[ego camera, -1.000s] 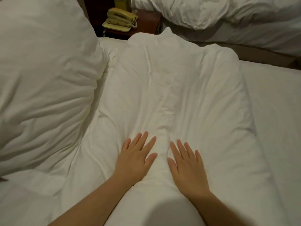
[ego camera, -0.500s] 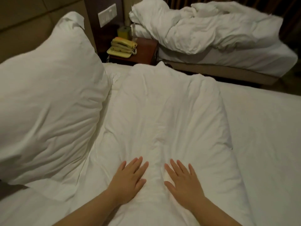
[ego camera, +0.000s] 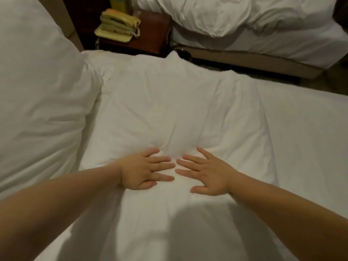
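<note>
The flat pillow lies on the bed, its far corner toward the nightstand. The left hand and right hand press on it, each grip wide, fingers straight, holding nothing. Uneven pressure could bunch the filling or shove the pillow off toward the nightstand. Earlier the fingers pointed at the nightstand; now the fingertips face each other.

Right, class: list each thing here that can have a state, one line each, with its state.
pillow: lying flat, dented where pressed.
left hand: open, flat, pressing the pillow.
right hand: open, flat, pressing the pillow.
second pillow: plump, creased, untouched.
telephone: handset on its cradle.
far duvet: rumpled.
</note>
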`<state>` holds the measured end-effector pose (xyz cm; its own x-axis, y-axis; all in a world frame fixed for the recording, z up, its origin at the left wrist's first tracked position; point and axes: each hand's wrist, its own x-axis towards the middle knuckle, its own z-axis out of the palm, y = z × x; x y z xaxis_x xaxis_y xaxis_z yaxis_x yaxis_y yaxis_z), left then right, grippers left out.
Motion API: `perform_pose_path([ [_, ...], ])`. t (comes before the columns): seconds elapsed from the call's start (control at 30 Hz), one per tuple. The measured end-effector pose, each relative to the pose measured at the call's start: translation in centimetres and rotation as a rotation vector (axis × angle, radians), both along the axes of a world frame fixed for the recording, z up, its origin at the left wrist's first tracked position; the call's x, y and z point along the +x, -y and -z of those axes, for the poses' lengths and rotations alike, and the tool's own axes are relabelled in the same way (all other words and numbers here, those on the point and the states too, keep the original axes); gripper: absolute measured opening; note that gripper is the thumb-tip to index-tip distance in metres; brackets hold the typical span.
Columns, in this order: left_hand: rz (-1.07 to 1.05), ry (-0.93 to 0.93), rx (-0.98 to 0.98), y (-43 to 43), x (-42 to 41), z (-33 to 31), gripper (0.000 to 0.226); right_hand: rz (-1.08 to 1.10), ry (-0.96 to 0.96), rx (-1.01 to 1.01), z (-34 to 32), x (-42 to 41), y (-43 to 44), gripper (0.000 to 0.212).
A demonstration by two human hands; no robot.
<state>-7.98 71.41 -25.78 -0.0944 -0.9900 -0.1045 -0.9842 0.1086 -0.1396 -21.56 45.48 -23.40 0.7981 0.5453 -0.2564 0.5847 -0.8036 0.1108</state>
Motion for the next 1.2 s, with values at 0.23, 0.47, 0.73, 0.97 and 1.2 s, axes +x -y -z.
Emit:
perform_pose_path([
  [0.23,0.012,-0.256,-0.112,1.2,1.6,11.2,0.052,0.083,-0.016,0.182,10.2,0.9,1.6,0.051],
  [0.47,0.020,-0.240,-0.154,1.4,2.0,11.6,0.050,0.084,0.023,0.224,10.7,1.2,1.3,0.049],
  [0.73,-0.024,-0.112,-0.045,-5.1,0.4,4.9,0.065,0.181,-0.133,0.028,2.9,-4.8,2.8,0.056],
  [0.97,-0.057,-0.072,-0.040,-10.0,1.8,6.6,0.050,0.186,-0.076,0.042,4.4,-7.2,5.7,0.047],
  [1.2,-0.057,-0.079,-0.082,-8.2,3.6,11.5,0.050,0.245,0.009,0.112,10.4,-5.9,6.1,0.050],
])
